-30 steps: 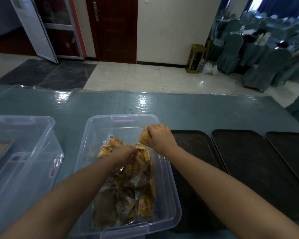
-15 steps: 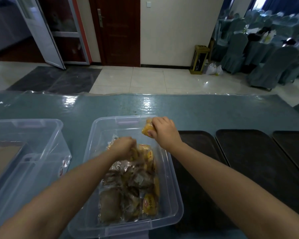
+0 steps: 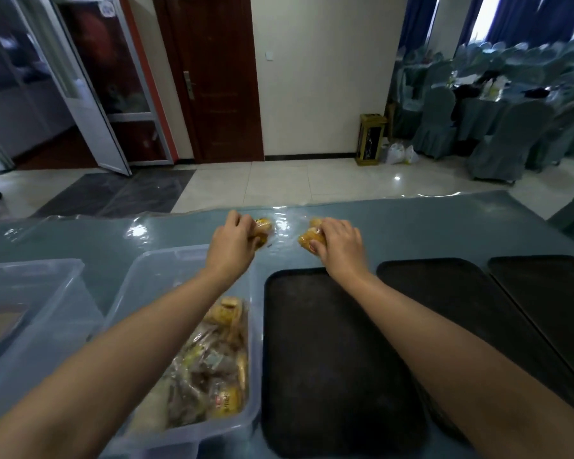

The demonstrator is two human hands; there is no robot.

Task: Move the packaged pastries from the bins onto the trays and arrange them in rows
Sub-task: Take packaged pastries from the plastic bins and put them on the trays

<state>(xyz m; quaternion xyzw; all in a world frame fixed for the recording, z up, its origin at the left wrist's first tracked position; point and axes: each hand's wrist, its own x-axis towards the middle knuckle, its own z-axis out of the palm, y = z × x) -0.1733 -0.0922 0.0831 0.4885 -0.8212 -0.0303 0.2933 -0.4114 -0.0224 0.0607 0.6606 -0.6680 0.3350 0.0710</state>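
My left hand [image 3: 231,248] grips a yellow packaged pastry [image 3: 261,226] in the air above the far rim of the clear bin [image 3: 256,412]. My right hand [image 3: 342,250] grips a second yellow packaged pastry [image 3: 309,240] above the far edge of the nearest dark tray [image 3: 338,376]. Several wrapped pastries [image 3: 212,369] lie heaped in the bin, to the left of that tray. The tray's surface is bare where I can see it.
Two more dark trays [image 3: 458,303] [image 3: 550,293] lie to the right. Another clear bin [image 3: 30,313] stands at the left. The table [image 3: 428,226] has a glossy blue cover. Covered chairs [image 3: 504,140] stand beyond it at the far right.
Both hands have lifted out of the bin, each with a pastry, and moved forward and to the right. The right hand now hangs over the nearest tray's far edge.
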